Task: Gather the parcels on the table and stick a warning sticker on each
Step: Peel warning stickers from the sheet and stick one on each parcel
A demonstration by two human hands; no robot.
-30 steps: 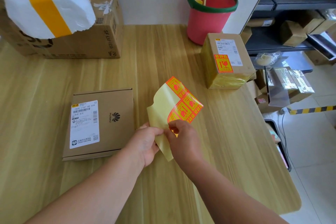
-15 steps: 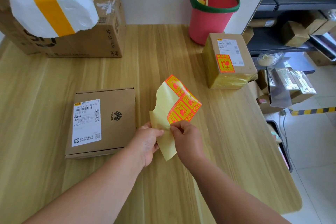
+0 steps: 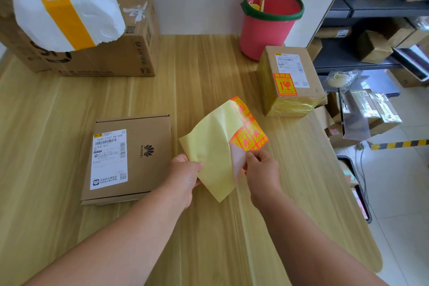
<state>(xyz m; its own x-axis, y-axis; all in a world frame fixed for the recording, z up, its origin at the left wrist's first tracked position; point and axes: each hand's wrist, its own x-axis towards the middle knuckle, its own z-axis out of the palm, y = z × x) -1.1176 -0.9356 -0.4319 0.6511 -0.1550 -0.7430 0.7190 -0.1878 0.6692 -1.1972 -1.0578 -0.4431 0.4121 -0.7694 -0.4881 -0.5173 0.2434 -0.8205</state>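
Parcel depot: labelled cartons (image 3: 130, 158), box-stacked shelving (image 3: 376, 51).

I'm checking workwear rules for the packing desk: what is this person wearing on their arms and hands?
Nothing visible. The left forearm and right forearm are bare to the picture's edge, with no sleeves. The left hand and right hand have no gloves, watch, bracelet or ring that shows.

2 forearms (image 3: 130, 234) bare up to frame edge; left hand (image 3: 185, 175), right hand (image 3: 263, 170) bare too.
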